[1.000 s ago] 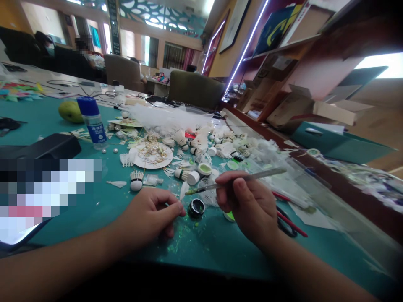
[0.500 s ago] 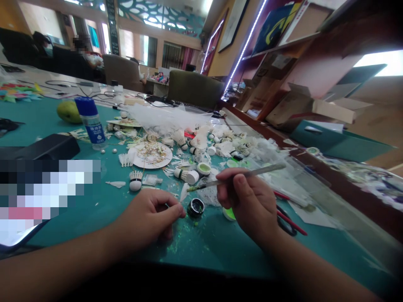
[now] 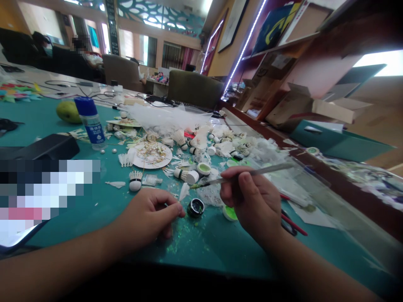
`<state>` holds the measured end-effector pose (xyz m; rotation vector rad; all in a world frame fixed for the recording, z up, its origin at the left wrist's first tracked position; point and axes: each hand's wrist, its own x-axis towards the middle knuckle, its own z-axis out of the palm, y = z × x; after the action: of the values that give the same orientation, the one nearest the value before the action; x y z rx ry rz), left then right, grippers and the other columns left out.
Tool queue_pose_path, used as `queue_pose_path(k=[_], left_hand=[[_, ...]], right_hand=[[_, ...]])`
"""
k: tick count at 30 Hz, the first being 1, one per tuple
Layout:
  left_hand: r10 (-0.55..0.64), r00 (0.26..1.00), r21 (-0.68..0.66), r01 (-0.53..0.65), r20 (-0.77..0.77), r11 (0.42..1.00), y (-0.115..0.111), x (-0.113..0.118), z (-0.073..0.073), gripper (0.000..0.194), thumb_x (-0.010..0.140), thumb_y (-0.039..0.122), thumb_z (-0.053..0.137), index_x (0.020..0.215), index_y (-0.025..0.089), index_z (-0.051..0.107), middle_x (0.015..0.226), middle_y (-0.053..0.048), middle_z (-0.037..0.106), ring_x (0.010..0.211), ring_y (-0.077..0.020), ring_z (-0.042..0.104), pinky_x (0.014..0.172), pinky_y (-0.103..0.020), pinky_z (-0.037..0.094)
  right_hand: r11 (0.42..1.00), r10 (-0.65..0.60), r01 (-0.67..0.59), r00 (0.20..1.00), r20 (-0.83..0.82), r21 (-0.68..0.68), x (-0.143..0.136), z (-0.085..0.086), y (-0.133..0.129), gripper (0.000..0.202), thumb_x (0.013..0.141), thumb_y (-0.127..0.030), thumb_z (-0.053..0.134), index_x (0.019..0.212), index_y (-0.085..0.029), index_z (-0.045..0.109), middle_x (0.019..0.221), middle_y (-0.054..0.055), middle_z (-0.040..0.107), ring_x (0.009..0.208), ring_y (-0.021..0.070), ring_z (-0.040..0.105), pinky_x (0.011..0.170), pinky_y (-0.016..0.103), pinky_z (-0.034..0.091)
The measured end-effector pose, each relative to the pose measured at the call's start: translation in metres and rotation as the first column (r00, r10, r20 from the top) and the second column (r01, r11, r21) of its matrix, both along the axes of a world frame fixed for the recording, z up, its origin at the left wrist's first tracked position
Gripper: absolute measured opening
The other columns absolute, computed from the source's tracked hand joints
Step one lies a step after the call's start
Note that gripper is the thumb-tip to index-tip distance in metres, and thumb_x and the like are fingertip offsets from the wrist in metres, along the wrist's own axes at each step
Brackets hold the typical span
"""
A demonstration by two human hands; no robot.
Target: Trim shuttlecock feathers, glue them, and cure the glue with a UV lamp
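Between the thumb and fingertips of my left hand (image 3: 155, 214) is a small white feather piece (image 3: 184, 191), its vane pointing up. My right hand (image 3: 253, 201) grips a thin paintbrush (image 3: 217, 181) like a pen. The brush's greenish tip is just right of the feather; whether they touch I cannot tell. Below the tip stands a small open black jar (image 3: 195, 208), with green glitter specks on the table around it. A shallow pot of bright green (image 3: 230, 213) sits partly behind my right hand.
Shuttlecocks (image 3: 135, 180) and loose feathers lie beyond my hands. A white plate (image 3: 151, 155) holds gold wire and beads. A blue-capped glue bottle (image 3: 91, 123) stands left, by a green fruit (image 3: 68, 112). Red-handled scissors (image 3: 294, 223) lie at the right. A lit phone (image 3: 30, 226) is at the left edge.
My right hand has shifted slightly right, drawing the brush tip a little away from the feather. The feather's vane shows a bit more fully. My left hand stays in place.
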<state>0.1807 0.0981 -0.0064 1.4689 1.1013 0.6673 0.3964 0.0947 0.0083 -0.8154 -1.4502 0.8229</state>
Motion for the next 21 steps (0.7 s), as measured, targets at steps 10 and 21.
queue_pose_path(k=[10,21], left_hand=[[0.003,1.0,0.004,-0.003,0.013,1.0,0.0004,-0.0005,-0.0009,0.027,0.081,0.041,0.062,0.073,0.017,0.073,0.043,0.003,0.058,0.04,-0.0118,0.052,0.045,-0.021,0.038],[-0.016,1.0,0.023,0.016,-0.005,1.0,0.0003,-0.0004,0.0,0.027,0.081,0.04,0.061,0.072,0.017,0.073,0.043,0.004,0.056,0.04,-0.0104,0.049,0.046,-0.021,0.035]], right_hand=[[0.989,0.123,-0.12,0.992,0.03,-0.082,-0.0049,-0.0012,-0.0022,0.029,0.095,-0.047,0.058,0.094,-0.019,0.068,0.058,-0.002,0.059,0.045,0.0107,0.048,0.041,0.023,0.035],[0.997,0.043,-0.043,0.999,-0.008,-0.068,-0.0007,-0.0034,0.0046,0.025,0.097,-0.041,0.056,0.095,-0.019,0.068,0.061,-0.002,0.06,0.046,0.0092,0.048,0.044,0.022,0.039]])
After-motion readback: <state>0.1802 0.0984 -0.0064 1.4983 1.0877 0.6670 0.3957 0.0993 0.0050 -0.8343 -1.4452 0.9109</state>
